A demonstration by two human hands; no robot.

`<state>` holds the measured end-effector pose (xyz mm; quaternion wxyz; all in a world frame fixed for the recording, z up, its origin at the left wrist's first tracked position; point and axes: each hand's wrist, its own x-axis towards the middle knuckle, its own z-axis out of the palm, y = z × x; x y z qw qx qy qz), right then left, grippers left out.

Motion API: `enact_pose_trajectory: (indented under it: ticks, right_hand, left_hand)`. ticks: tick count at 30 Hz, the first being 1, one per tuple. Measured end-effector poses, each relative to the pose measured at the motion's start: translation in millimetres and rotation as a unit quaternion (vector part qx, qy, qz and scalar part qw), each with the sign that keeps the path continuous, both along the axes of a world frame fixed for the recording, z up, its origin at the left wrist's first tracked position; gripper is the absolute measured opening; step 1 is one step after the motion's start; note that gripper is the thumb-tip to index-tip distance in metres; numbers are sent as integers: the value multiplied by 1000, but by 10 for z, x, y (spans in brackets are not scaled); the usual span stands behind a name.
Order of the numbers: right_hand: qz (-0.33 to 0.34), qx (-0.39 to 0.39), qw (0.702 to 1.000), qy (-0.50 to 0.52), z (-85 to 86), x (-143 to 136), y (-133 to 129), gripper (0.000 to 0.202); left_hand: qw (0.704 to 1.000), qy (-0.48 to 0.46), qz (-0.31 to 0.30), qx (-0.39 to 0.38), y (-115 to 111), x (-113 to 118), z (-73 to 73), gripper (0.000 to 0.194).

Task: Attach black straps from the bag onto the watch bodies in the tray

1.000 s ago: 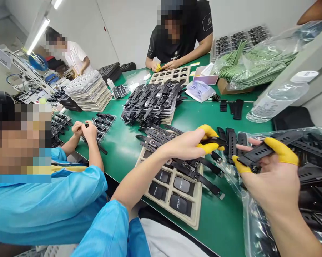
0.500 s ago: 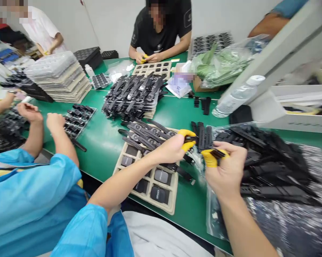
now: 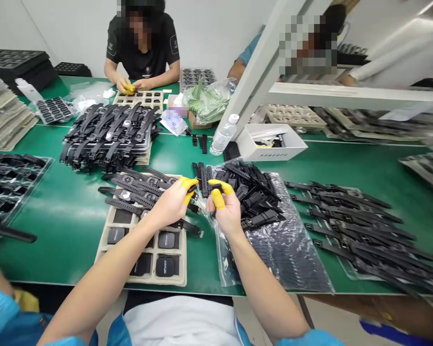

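Yellow covers sit on the fingertips of both my hands. My left hand (image 3: 175,202) pinches a small dark watch part, mostly hidden by the fingers. Close by on the right, my right hand (image 3: 226,206) is closed on a short black watch strap (image 3: 216,187). A narrow gap separates the two hands. Under my left forearm lies a beige compartment tray (image 3: 182,264) holding square dark watch cases (image 3: 168,240). Several watches with black straps (image 3: 144,190) lie across its far part. Beside my right hand, loose black straps (image 3: 256,192) are heaped on a clear plastic bag (image 3: 284,250).
Strapped watches (image 3: 112,129) are stacked on trays at the back left. More watches (image 3: 360,221) lie on the right. A water bottle (image 3: 224,135) and a white box (image 3: 270,144) stand near a slanted post (image 3: 263,67). A co-worker (image 3: 142,48) in black sits opposite.
The view has swung to the right, bringing the watches on the right side into sight. My hands stay close together above the table, still closed on their pieces. My right hand has turned slightly.
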<state>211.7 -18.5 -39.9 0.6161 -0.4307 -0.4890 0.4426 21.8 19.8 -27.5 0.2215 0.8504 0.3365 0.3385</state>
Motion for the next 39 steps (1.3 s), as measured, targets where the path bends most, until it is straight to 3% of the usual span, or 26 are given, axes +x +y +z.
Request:
enact_pose_trajectory:
  ticks: [9, 14, 22, 31, 39]
  right_hand:
    - [37, -62, 997, 37, 26, -15, -25, 37]
    - [67, -91, 991, 74, -9, -10, -54, 46]
    - [31, -113, 991, 66, -70, -12, -72, 44]
    - [147, -162, 972, 82, 24, -79, -153, 36]
    - [278, -213, 931, 106, 60, -67, -137, 38]
  left_hand:
    - [999, 23, 14, 32, 35, -22, -27, 47]
    - [998, 48, 12, 48, 19, -22, -9, 47]
    - [998, 64, -2, 6, -12, 1, -7, 55]
    - [996, 86, -16, 2, -34, 33, 3, 50]
    - [994, 91, -57, 23, -53, 20, 104, 54]
